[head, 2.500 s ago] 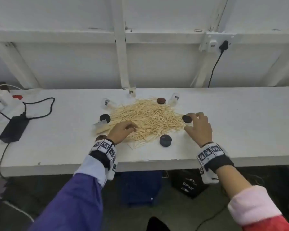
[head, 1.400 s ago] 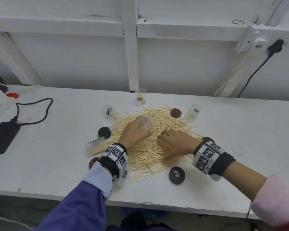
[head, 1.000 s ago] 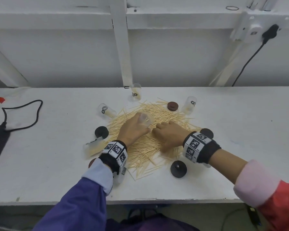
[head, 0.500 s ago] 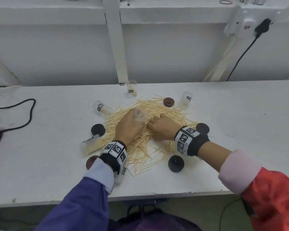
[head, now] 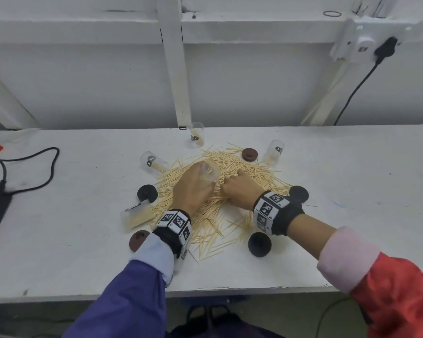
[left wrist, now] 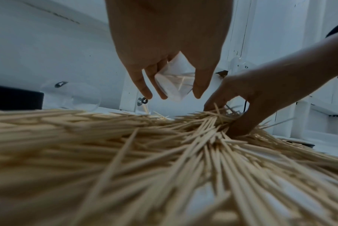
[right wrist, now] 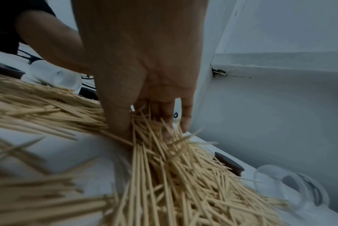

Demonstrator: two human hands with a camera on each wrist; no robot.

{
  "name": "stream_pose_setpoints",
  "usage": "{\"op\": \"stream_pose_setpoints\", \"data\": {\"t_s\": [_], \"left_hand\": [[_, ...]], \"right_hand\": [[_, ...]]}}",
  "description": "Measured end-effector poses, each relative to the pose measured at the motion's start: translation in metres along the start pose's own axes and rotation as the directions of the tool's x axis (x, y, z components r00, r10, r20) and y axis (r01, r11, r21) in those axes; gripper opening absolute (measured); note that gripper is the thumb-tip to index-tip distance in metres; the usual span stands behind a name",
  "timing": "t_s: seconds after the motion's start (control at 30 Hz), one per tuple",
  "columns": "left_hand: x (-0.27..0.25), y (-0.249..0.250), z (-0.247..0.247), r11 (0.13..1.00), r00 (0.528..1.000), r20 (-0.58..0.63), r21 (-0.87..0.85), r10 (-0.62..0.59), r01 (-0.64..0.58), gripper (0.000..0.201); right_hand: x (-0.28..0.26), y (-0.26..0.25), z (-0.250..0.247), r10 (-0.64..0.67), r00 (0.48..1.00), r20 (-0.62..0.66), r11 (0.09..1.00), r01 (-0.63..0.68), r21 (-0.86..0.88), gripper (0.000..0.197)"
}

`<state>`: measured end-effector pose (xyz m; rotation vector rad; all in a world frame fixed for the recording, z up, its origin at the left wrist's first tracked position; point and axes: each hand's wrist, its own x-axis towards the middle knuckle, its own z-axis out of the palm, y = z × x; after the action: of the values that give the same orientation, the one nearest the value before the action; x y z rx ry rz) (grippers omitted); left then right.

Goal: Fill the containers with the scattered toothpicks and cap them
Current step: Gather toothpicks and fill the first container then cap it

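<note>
While we look down at the white table (head: 59,252), we list from near to far, and clock hours are counted from the middle of the toothpick pile.

Near caps: one dark cap (head: 259,244) at 5 o'clock and one brown cap (head: 138,240) at 7 o'clock, both on the table beside the pile.

Toothpick pile (head: 220,198): loose toothpicks lying spread on the table, under both our hands.

Left hand (head: 193,189): fingers curled around a clear container (head: 209,172), which it holds tilted over the pile; a few toothpicks are seen inside it (left wrist: 175,82).

Right hand (head: 239,189): fingers bent down into the pile and pinching a bunch of toothpicks (right wrist: 156,131).

Side items: a lying container with toothpicks (head: 136,214) at 8 o'clock, black caps at 9 (head: 147,193) and 3 o'clock (head: 299,193).

Far containers: three clear ones at 10 (head: 154,162), 12 (head: 197,137) and 2 o'clock (head: 274,152), with a brown cap (head: 249,153) near the last.
</note>
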<state>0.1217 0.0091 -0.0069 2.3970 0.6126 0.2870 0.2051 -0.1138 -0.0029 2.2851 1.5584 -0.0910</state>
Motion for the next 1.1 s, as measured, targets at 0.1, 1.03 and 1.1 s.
{"op": "stream_pose_setpoints", "data": {"t_s": [0.1,1.03,1.1], "left_hand": [[0.002,-0.005,0.001,1.0,1.0,-0.009,0.005,-0.002,0.002,0.039],[0.005,-0.024,-0.003,0.995,0.991,-0.12,-0.067,0.065,-0.073,0.051],[0.008,-0.023,-0.012,0.992,0.987,-0.154,-0.114,0.039,-0.057,0.052]], "right_hand": [[-0.001,0.005,0.0,0.036,0.999,-0.003,0.997,-0.036,0.07,0.02],[-0.004,0.04,0.006,0.197,0.977,0.084,0.883,-0.213,0.418,0.021],[-0.002,0.045,0.005,0.199,0.974,0.106,0.815,-0.224,0.535,0.023]]}}
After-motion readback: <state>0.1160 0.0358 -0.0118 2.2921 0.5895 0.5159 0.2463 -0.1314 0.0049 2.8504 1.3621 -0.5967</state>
